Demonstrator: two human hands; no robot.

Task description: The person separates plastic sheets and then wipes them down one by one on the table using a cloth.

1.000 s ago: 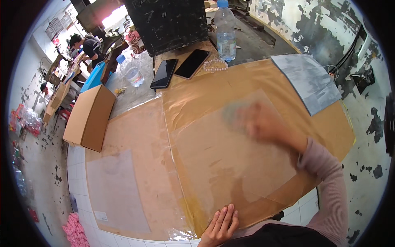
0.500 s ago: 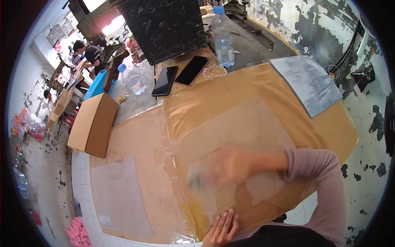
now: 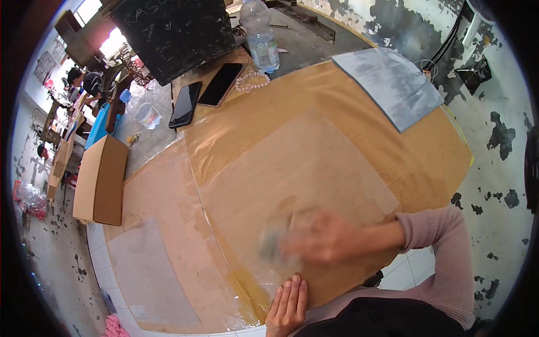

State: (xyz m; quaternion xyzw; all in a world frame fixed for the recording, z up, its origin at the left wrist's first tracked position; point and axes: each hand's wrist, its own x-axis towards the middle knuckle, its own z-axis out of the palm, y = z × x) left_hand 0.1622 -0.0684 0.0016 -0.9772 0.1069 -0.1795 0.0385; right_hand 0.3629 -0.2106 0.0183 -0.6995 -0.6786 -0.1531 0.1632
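My right hand (image 3: 323, 238) is smeared by motion over a translucent sheet (image 3: 306, 151) on the brown-covered table. Its fingers wrap round a greyish pad or wad (image 3: 273, 244), too blurred to name exactly, held low against the sheet. Near the table's front edge, my left hand (image 3: 287, 306) lies flat with its fingers stretched out, close to the sheet's near corner. Nothing shows in that hand. A second translucent sheet (image 3: 149, 269) with a small white label lies to the left, beyond a taped seam.
At the far side are two phones (image 3: 222, 84), a bead bracelet (image 3: 252, 82), two plastic bottles (image 3: 264, 48) and a black box (image 3: 174, 36). A cardboard box (image 3: 101, 180) stands left; a grey-white panel (image 3: 390, 87) lies far right. People (image 3: 90, 84) are in the left background.
The whole view has shifted, so the table things sit further left and higher. Over the sheet, my right hand has moved right and nearer with the pad. My left hand stays by the front edge.
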